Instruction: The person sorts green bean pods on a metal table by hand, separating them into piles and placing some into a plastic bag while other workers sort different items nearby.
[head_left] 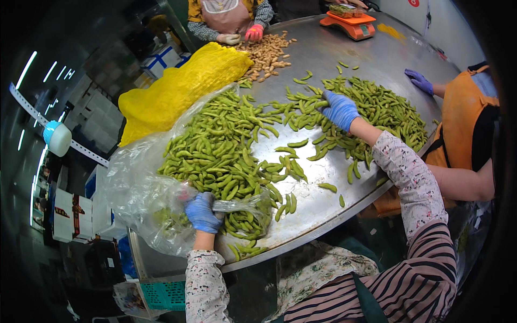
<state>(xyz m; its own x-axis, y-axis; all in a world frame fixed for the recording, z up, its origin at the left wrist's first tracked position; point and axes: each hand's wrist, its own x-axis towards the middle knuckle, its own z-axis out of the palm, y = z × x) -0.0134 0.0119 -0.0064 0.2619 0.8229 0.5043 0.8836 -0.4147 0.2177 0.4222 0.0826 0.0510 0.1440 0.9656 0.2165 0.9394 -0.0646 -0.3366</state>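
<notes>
Green soybean pods (214,141) lie heaped on the metal table (319,198), partly inside a clear plastic bag (137,181). My left hand (203,212), in a blue glove, grips the bag's gathered edge near the table's front left. A second pile of pods (379,105) lies to the right. Over that pile's left side is my right hand (338,110), also blue-gloved, with its fingers around a pod or more at the fingertips. Loose pods are scattered between the two heaps.
Behind the bag lies a yellow mesh sack (181,89). A person's gloved hands (242,35) are at a pile of peanuts (268,54). An orange scale (349,26) stands at the back. At the right, another person's purple-gloved hand (420,80) rests on the table.
</notes>
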